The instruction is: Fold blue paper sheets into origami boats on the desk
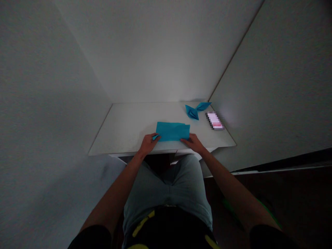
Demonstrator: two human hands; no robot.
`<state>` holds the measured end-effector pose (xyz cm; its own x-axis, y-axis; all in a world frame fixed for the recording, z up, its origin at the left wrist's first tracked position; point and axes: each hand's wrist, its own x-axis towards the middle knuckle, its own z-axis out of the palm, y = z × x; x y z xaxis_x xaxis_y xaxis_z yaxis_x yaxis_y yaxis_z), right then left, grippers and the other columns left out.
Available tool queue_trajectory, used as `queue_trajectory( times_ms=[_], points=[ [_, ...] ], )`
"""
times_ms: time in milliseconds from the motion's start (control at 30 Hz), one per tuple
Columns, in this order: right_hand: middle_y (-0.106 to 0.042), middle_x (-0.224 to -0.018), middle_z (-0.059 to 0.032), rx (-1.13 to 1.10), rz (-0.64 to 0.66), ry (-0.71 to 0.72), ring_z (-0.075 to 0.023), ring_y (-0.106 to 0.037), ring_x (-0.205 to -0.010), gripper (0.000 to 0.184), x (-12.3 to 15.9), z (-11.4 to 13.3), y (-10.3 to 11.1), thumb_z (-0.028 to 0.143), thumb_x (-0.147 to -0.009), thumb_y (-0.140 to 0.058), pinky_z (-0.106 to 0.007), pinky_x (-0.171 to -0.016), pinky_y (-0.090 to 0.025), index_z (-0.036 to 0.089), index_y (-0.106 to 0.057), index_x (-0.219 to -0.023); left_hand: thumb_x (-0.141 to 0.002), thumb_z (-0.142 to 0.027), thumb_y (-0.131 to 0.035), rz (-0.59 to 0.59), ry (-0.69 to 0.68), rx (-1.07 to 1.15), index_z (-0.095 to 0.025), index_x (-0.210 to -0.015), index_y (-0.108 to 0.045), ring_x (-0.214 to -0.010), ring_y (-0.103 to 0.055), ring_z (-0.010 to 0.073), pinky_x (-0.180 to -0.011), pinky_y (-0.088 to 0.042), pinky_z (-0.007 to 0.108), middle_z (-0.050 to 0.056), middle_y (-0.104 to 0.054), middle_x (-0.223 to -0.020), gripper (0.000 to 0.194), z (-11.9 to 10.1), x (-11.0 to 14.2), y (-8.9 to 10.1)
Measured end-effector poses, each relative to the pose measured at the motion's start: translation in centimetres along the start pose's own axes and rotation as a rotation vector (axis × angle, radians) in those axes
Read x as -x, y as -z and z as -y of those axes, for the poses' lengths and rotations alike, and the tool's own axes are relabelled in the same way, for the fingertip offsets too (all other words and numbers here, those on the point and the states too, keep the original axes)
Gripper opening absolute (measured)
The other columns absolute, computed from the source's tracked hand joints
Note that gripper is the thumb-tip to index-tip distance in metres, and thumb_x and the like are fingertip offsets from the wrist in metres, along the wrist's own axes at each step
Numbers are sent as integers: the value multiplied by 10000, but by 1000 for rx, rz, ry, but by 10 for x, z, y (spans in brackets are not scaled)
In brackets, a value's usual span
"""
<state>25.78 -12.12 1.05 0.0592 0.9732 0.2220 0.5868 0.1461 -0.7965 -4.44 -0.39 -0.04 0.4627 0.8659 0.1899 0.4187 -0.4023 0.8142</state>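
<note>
A folded sheet of blue paper is held between my hands just above or on the white table, near its front edge. My left hand pinches its lower left corner, where a small flap of blue sticks out by the fingers. At the lower right corner, my right hand grips the sheet between thumb and fingers. Behind it to the right sit two folded blue paper boats, one nearer and one farther back, close together or touching.
A phone with a lit, blurred screen lies at the right side of the white table. Walls enclose the table at the back and both sides. My legs are in front of the table's edge.
</note>
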Motion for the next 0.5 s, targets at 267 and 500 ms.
queue_trajectory(
  times_ms=[267,500],
  points=[
    [-817,-1201,-89,-336,-78,-135,-344,-763,-1050,675,-28,28,10,801,-871,-731,-475,-912,-646,229,-772,-1226,-903,-725,-690,-50,5,300,-162,-1067,-787,-848,-715,236,-740,-588,334,88,-810,-1002,595,-38,-35,36],
    [-824,-1096,-84,-349,-124,-186,-322,-754,-950,690,-41,-3,-7,842,-871,-679,-456,-840,-653,217,-775,-1146,-782,-777,-772,99,79,430,-169,-1225,-739,-994,-746,281,-858,-625,400,141,-796,-1231,753,-17,-38,24]
  ],
)
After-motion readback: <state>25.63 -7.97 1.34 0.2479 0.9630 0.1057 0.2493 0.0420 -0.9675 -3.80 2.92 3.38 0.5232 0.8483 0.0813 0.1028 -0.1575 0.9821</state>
